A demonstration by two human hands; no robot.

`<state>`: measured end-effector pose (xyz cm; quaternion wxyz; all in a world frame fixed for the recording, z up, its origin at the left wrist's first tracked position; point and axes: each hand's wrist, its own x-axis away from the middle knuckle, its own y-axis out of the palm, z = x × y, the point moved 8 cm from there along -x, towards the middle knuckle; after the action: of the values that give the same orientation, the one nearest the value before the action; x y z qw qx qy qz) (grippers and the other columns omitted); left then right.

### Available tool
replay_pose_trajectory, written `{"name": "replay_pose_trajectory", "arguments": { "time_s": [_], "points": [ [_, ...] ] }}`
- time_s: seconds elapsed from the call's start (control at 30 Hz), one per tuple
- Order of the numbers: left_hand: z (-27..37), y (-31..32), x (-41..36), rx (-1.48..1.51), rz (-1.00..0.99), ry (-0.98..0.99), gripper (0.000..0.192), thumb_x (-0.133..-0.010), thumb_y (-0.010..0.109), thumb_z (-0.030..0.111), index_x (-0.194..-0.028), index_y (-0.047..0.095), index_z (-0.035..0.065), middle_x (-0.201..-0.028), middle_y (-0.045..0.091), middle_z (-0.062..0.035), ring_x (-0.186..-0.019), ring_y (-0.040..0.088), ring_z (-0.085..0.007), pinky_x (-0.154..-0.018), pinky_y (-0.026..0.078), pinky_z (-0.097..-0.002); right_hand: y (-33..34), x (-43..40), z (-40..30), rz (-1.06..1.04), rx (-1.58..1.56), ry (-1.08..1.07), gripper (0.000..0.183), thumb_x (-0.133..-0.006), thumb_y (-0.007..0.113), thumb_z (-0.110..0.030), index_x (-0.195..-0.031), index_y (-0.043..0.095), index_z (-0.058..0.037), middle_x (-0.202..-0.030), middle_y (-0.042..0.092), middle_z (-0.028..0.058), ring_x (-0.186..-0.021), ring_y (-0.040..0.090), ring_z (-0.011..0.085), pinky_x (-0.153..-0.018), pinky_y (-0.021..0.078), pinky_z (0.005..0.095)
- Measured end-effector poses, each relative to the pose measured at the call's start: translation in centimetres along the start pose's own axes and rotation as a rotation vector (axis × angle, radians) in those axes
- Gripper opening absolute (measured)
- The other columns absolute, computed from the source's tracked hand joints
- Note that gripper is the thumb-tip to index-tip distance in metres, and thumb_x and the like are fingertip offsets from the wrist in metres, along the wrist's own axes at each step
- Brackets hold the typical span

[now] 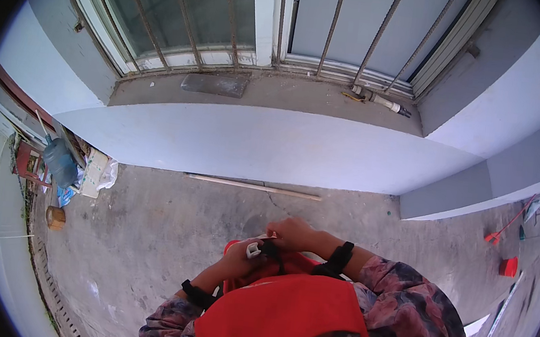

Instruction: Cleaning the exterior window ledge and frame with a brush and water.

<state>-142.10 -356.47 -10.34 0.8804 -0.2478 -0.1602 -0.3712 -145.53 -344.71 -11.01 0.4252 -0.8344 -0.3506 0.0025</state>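
Note:
Both hands are close together in front of the body, above the concrete floor. My left hand (243, 260) is closed on a red fabric piece (297, 261), and part of the fabric shows beyond its knuckles. A small white plastic piece (253, 250) sits at its thumb side, beside a black strap (272, 251). My right hand (292, 233) has bent fingers at the fabric's far edge; its fingertips are hidden, so what it pinches is unclear. Below the hands, a red apron (279, 312) covers the chest. Black bands circle both wrists.
A barred window with a sill (282, 96) is ahead, holding a grey slab (214, 84) and a pipe-like fitting (380, 101). A wooden pole (253, 187) lies along the wall. Left stand a water jug (60, 161) and a wooden block (55, 218); right, a red bucket (508, 266).

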Motion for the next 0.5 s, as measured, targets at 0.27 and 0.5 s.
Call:
{"name": "replay_pose_trajectory", "arguments": {
  "time_s": [0.27, 0.5],
  "points": [
    [2.6, -2.7, 0.5, 0.285, -0.106, 0.189, 0.041, -0.078, 0.063, 0.006, -0.117, 0.050, 0.0122, -0.093, 0.060, -0.0012, -0.084, 0.055, -0.0092, -0.075, 0.046, -0.0269, 2.0, 2.1, 2.8, -0.232, -0.002, 0.151, 0.044, -0.076, 0.061, -0.038, -0.109, 0.055, -0.0099, -0.093, 0.064, 0.0143, -0.089, 0.060, 0.0314, -0.078, 0.0463, 0.0401],
    [4.9, -4.7, -1.5, 0.203, 0.053, 0.307, 0.058, -0.076, 0.065, 0.004, -0.127, 0.038, 0.0104, -0.095, 0.057, -0.0080, -0.087, 0.057, -0.0212, -0.077, 0.045, -0.0321, -0.4, 2.9, 2.2, -0.341, -0.494, 0.259, 0.041, -0.084, 0.054, -0.037, -0.111, 0.054, -0.0055, -0.101, 0.061, 0.0114, -0.092, 0.058, 0.0225, -0.078, 0.0465, 0.0325]
  ]
}}
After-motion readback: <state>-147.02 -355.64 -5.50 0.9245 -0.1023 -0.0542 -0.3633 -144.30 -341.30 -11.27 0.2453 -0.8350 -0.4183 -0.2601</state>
